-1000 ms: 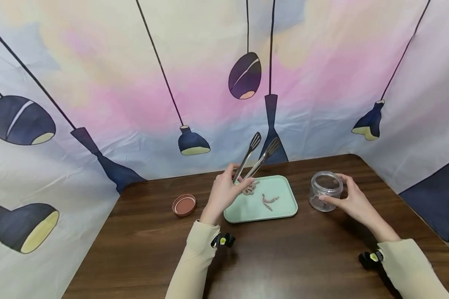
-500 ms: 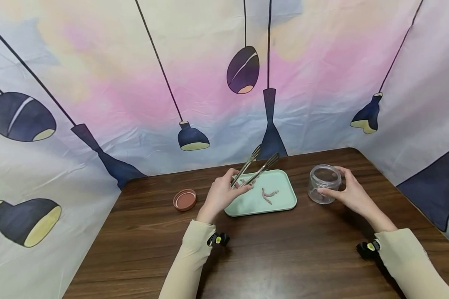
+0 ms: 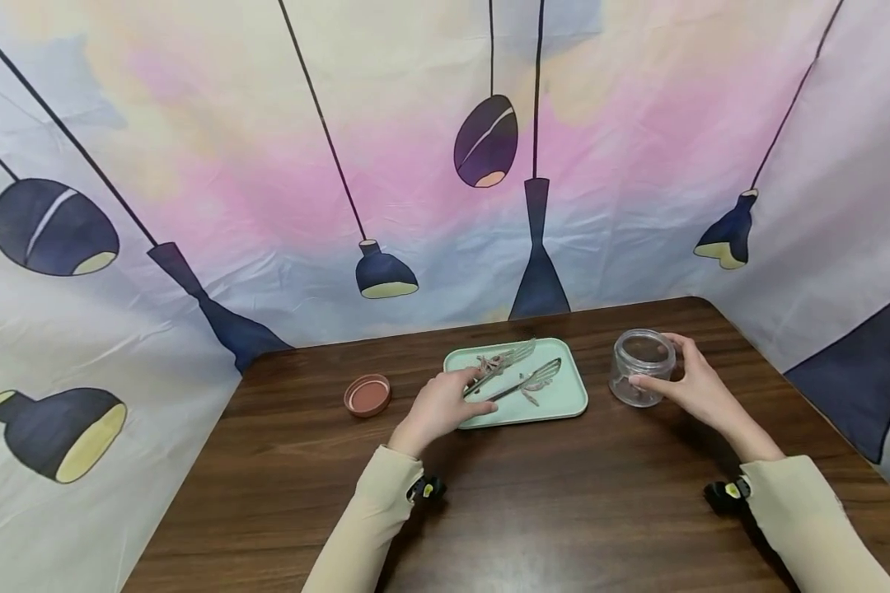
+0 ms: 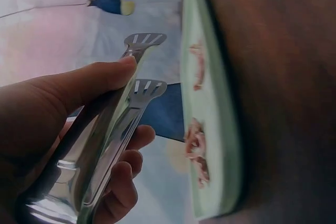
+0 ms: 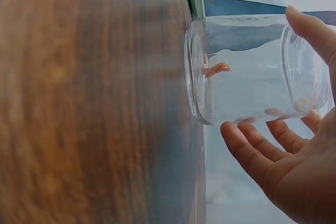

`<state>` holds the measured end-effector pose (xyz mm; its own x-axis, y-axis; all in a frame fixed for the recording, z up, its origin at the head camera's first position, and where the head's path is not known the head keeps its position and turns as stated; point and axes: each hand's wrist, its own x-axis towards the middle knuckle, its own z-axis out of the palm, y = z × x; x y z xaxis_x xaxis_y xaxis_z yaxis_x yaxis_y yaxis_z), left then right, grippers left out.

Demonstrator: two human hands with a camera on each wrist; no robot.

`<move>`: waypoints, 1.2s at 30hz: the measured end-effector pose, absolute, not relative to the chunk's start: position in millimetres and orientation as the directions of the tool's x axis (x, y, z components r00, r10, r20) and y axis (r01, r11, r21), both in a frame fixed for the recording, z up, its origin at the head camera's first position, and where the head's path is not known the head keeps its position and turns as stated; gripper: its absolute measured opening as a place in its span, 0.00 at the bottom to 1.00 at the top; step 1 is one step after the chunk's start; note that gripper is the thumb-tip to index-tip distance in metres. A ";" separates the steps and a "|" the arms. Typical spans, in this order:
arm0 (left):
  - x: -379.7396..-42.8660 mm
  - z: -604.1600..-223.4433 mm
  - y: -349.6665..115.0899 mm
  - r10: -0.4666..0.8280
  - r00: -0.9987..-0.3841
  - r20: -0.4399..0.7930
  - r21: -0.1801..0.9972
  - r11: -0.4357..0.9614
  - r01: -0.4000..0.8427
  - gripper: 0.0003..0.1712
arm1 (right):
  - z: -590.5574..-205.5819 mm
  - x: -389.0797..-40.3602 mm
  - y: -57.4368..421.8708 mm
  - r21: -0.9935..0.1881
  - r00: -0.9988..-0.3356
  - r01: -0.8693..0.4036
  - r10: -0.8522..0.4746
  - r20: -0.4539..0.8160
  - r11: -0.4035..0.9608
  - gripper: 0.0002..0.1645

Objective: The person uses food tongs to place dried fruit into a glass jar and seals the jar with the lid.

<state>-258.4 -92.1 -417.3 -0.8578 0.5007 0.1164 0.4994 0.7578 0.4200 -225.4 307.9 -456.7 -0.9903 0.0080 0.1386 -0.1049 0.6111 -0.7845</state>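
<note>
My left hand (image 3: 432,408) grips metal tongs (image 3: 515,385) with slotted ends, thumb on one arm and fingers on the other. The tongs' arms stand apart, their ends over the pale green tray (image 3: 577,397). On it lie a clump of pinkish-brown strips (image 4: 195,145) and a smaller strip (image 4: 198,66) beside it, partly covered by the tongs in the head view. My right hand (image 3: 700,399) holds a lidless clear jar (image 3: 641,385) upright on the table, thumb and fingers on opposite sides. A reddish-brown piece (image 5: 217,70) shows near the jar's bottom.
A brown round lid (image 3: 367,397) lies upside down left of the tray. The dark wooden table (image 3: 534,494) ends at a printed cloth backdrop (image 3: 430,198) behind and at the sides.
My left hand has lowered the tongs from above the tray's back edge down to the strips. The right hand and the jar have stayed in place.
</note>
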 end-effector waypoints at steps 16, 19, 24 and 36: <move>-257.6 -438.1 -88.7 0.554 -0.825 0.115 0.349 0.755 0.555 0.26 | -458.6 -224.6 306.5 -0.784 -0.992 -0.081 0.027 0.124 0.615 0.64; -257.9 -439.5 -87.5 0.556 -0.820 0.135 0.325 0.757 0.567 0.25 | -457.4 -224.7 306.9 -0.786 -0.991 -0.084 0.029 0.128 0.613 0.63; -255.9 -439.6 -87.7 0.565 -0.810 0.155 0.311 0.750 0.583 0.22 | -455.9 -225.0 305.7 -0.785 -0.991 -0.083 0.029 0.128 0.613 0.63; -255.1 -443.5 -87.8 0.551 -0.815 0.178 0.343 0.742 0.577 0.15 | -456.5 -225.7 304.9 -0.790 -0.990 -0.101 0.019 0.142 0.605 0.62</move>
<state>-255.1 -87.8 -443.5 -0.8151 0.5514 0.1778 0.5765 0.7417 0.3429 -225.7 304.9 -456.5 -0.9898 0.0188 0.1415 -0.1014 0.6053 -0.7895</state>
